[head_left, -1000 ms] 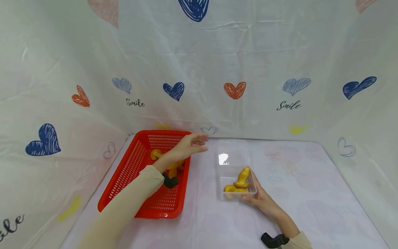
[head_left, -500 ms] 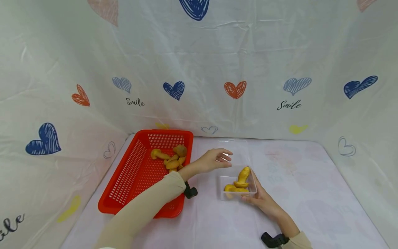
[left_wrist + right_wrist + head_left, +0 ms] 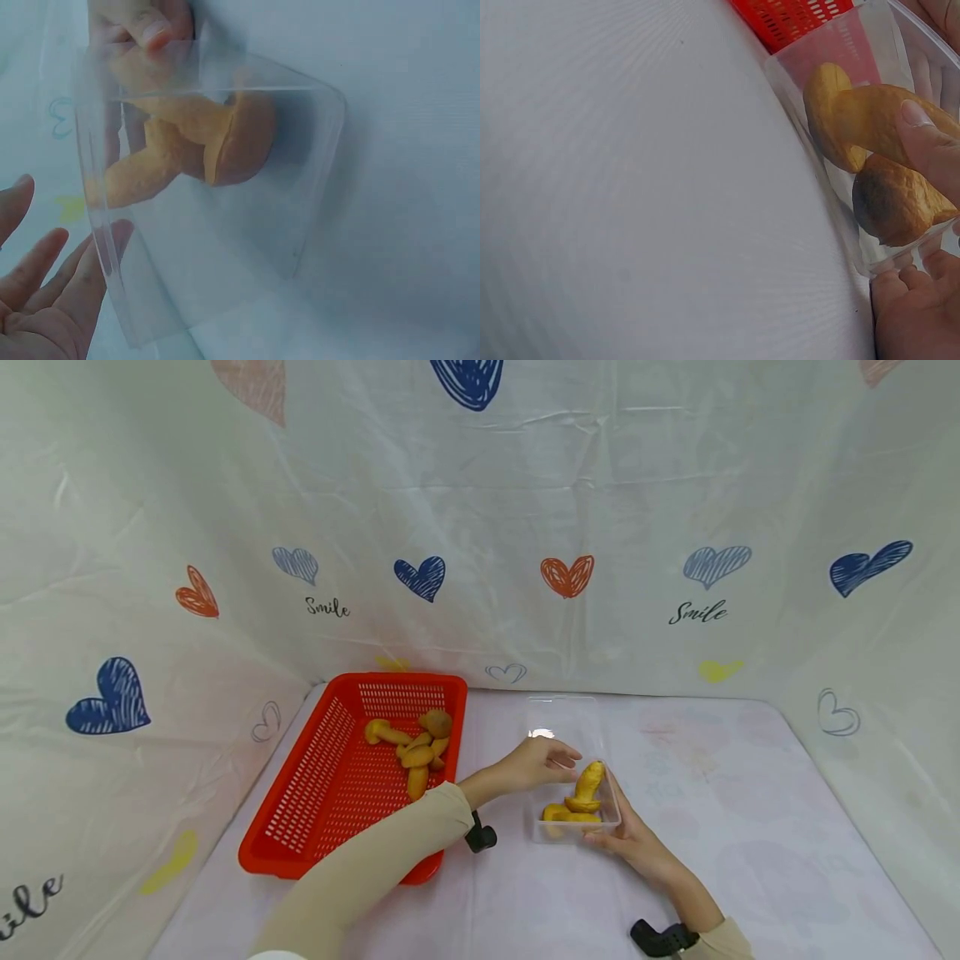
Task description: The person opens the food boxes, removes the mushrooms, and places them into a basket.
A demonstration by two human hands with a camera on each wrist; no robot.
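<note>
A clear plastic box (image 3: 540, 833) stands on the table with its hinged lid (image 3: 562, 710) folded back behind it. Inside are two yellow-brown mushrooms: one tilted up with its stem on top (image 3: 590, 783), the other lying flat (image 3: 557, 813). My right hand (image 3: 641, 847) grips the box at its right front corner, thumb to the front. My left hand (image 3: 534, 765) is over the box's back left part, beside the upper mushroom. In the left wrist view its fingers (image 3: 56, 292) are spread by the box wall, and I see nothing held; whether they touch it I cannot tell.
Left of the box is a red slotted basket (image 3: 292, 852) with several more mushrooms (image 3: 417, 757) in its right half. A white sheet with printed hearts (image 3: 566, 577) hangs behind the table (image 3: 720, 827), whose bare surface extends to the right.
My left hand has moved right and toward me, from over the basket's right edge to the box. My right hand, the box and the mushrooms in it have stayed in place.
</note>
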